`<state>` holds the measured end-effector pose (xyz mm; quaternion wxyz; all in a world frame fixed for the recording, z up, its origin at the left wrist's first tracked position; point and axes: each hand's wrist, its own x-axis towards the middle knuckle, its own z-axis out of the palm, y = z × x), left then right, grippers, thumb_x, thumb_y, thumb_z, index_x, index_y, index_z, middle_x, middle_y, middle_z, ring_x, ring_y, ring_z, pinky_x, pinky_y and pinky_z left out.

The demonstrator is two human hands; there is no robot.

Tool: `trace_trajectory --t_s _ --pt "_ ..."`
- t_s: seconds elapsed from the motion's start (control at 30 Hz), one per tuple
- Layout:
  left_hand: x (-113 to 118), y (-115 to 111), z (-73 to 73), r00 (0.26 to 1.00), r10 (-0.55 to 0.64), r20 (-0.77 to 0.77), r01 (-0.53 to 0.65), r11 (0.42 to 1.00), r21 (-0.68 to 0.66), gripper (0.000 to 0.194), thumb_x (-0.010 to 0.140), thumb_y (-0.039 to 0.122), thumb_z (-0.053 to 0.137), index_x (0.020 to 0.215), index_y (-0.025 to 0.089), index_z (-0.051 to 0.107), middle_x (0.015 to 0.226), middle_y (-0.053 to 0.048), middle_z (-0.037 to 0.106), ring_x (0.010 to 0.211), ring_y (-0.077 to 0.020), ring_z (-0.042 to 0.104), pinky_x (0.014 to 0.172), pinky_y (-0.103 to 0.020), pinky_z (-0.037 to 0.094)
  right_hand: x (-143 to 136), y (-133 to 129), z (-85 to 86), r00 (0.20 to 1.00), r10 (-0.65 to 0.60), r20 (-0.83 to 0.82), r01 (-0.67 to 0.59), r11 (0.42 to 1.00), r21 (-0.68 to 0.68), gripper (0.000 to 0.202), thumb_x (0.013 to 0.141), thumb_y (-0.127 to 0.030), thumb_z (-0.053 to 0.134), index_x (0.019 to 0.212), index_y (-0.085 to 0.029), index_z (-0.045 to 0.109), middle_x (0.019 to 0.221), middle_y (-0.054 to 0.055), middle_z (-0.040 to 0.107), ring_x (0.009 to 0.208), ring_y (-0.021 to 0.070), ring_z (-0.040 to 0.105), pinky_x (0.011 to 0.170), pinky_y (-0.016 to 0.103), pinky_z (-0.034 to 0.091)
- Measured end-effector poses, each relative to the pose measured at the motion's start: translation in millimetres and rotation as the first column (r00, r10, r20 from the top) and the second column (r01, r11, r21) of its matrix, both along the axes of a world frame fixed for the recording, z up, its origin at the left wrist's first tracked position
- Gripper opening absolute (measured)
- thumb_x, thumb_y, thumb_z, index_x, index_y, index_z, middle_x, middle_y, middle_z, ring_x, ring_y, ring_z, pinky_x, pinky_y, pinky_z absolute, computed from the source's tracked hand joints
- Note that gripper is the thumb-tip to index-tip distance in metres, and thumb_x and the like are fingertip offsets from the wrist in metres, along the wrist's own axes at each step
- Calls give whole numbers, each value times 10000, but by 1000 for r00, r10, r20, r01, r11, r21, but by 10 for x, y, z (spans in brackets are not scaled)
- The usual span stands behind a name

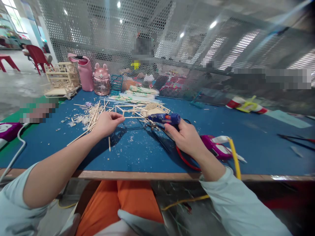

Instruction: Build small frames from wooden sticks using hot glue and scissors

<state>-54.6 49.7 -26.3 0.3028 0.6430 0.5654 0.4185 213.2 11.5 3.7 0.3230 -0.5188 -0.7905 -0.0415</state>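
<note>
My left hand pinches the near left corner of a small frame of thin wooden sticks, holding it over the blue tabletop. My right hand is wrapped round a blue glue gun, its nozzle pointing left at the frame's near right part. Whether the nozzle touches the wood I cannot tell. Behind the nozzle, a lattice piece of pale wood shows partly. Beside my left hand lies a pile of loose sticks among glue scraps and shavings.
A wooden stick model, a pink bottle and a clear pink cup stand at the back left. Stick bundles lie by the mesh screen. A purple power strip with a yellow cable is right; pliers lie far right.
</note>
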Motion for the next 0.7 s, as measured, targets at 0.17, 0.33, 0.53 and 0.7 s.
trace_trajectory --t_s 0.17,0.33,0.53,0.7 --pt "-5 3 -2 1000 -2 13 2 1000 5 290 708 402 633 822 155 731 716 -42 695 582 -128 539 583 -274 397 -8 2 10 1000 6 2 -6 1000 7 365 864 -397 446 1061 -134 605 926 122 708 817 263 661 677 326 484" --pt "1 -21 21 999 13 33 -12 1000 -13 275 697 400 648 802 159 729 611 -11 640 490 -97 456 510 -256 349 -2 21 -2 1000 -14 2 14 1000 11 376 863 -414 443 1058 -137 607 914 121 710 812 272 660 670 333 482" --pt "12 -14 19 1000 14 25 -14 1000 -13 274 701 404 644 797 162 730 589 -4 626 476 -92 438 505 -253 339 -14 17 7 1000 -13 -3 13 1000 7 395 862 -415 439 1076 -127 604 925 126 708 834 275 662 681 333 486" --pt "7 -6 18 999 18 43 -18 1000 -9 276 692 403 653 798 161 735 665 -24 677 544 -117 512 556 -261 372 -21 25 6 1000 -12 5 12 1000 20 372 860 -400 446 1071 -139 608 935 122 709 839 275 661 680 337 488"
